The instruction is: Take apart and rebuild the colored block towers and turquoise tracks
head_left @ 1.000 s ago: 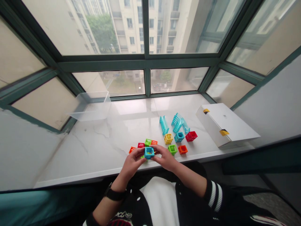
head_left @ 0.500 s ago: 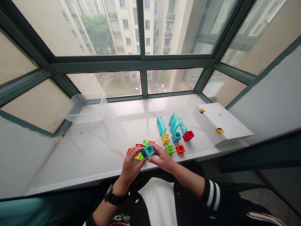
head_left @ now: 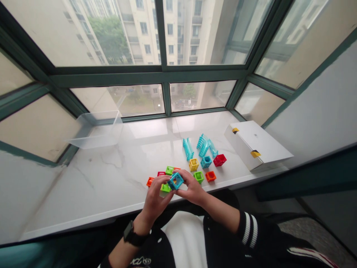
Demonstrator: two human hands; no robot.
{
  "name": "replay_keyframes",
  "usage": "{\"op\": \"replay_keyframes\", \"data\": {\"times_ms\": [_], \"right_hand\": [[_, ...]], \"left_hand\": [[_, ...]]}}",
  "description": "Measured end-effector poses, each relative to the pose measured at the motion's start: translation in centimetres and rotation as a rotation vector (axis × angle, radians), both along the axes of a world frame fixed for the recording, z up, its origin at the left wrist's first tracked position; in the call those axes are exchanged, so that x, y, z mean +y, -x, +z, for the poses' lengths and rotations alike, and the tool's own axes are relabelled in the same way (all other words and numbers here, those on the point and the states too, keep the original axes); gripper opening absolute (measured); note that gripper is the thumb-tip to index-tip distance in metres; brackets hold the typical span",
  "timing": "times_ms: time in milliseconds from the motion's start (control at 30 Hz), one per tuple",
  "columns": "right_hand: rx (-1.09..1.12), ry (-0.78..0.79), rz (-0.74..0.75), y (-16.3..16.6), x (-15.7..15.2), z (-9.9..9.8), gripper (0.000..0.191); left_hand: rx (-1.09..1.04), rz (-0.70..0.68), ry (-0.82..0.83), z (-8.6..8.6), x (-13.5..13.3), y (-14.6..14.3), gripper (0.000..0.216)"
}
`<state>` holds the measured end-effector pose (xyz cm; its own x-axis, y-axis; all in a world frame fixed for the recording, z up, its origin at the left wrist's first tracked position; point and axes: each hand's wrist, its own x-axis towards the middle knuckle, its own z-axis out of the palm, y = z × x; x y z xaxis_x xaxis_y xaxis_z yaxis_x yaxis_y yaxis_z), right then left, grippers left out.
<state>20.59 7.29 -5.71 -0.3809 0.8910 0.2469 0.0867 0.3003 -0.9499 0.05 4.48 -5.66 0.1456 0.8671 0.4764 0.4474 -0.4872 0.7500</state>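
Observation:
Both hands pinch a blue open cube block point(head_left: 176, 181) just above the front edge of the white marble sill point(head_left: 117, 175). My left hand point(head_left: 154, 199) grips it from the left and also covers a lime-green block point(head_left: 165, 188). My right hand point(head_left: 192, 188) holds it from the right. Behind the hands lie a green block point(head_left: 169, 170), a red block point(head_left: 161, 174) and an orange block point(head_left: 150, 181). To the right sit loose yellow point(head_left: 193, 164), teal point(head_left: 206, 162), red point(head_left: 219, 160), green point(head_left: 199, 176) and orange point(head_left: 210, 176) cubes.
Several translucent blue track pieces point(head_left: 199, 146) lie behind the cubes. A white cardboard box point(head_left: 256, 145) sits at the right end of the sill. A clear plastic bin point(head_left: 96, 128) stands at the back left by the window frame.
The blue cube has been turned in my fingers from square-on to tilted on a corner. The view has drifted slightly left; the loose blocks have not moved.

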Motion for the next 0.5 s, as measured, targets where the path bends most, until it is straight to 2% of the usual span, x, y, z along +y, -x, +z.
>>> {"op": "replay_keyframes", "data": {"times_ms": [133,300,367,500], "right_hand": [[-0.037,-0.008,-0.011,-0.7,0.1,-0.1,0.061],[-0.092,0.041,-0.070,-3.5,0.5,-1.0,0.061],[-0.103,0.045,-0.140,-5.1,0.9,-1.3,0.063],[-0.113,0.061,-0.349,-9.1,2.1,-1.8,0.067]], "left_hand": [[-0.017,-0.056,0.097,-0.6,0.1,-0.2,0.038],[0.090,-0.145,0.197,-1.7,0.2,0.0,0.063],[0.117,-0.159,0.215,-2.1,0.2,0.2,0.067],[0.164,-0.137,0.241,-2.7,0.7,0.6,0.056]]}}
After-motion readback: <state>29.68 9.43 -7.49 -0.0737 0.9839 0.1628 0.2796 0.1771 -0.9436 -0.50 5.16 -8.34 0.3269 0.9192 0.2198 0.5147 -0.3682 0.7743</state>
